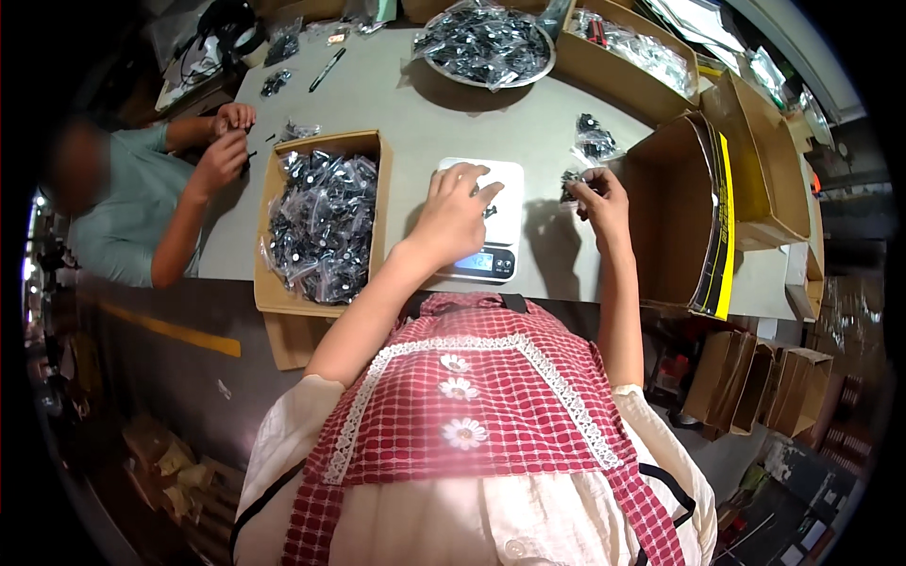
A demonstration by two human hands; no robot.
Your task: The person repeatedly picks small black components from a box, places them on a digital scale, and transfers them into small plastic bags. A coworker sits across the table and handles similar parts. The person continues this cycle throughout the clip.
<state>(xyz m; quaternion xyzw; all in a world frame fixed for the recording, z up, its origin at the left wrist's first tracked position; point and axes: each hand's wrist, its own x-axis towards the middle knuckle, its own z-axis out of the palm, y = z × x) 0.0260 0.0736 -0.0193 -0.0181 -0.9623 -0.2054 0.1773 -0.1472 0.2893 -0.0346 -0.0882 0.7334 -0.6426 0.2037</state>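
My left hand (pixel 456 209) hangs over the white digital scale (pixel 480 247), its fingers apart and slightly bent. Beside its thumb, a small dark piece (pixel 490 211) shows on the weighing plate; what lies under the palm is hidden. To the right of the scale, my right hand (pixel 604 200) has thumb and fingers closed on a small clear bag of dark parts (pixel 570 185). Just beyond that hand lies another clear bag with black parts (pixel 595 138). A cardboard box (pixel 381 189) full of such bags stands left of my left hand.
A round metal bowl (pixel 551 68) heaped with bagged parts is at the far side. Open cardboard boxes (pixel 665 174) line the right. At the left, a co-worker (pixel 142 203) handles something small near loose dark pieces. A marker pen (pixel 327 70) lies on the table (pixel 377 94).
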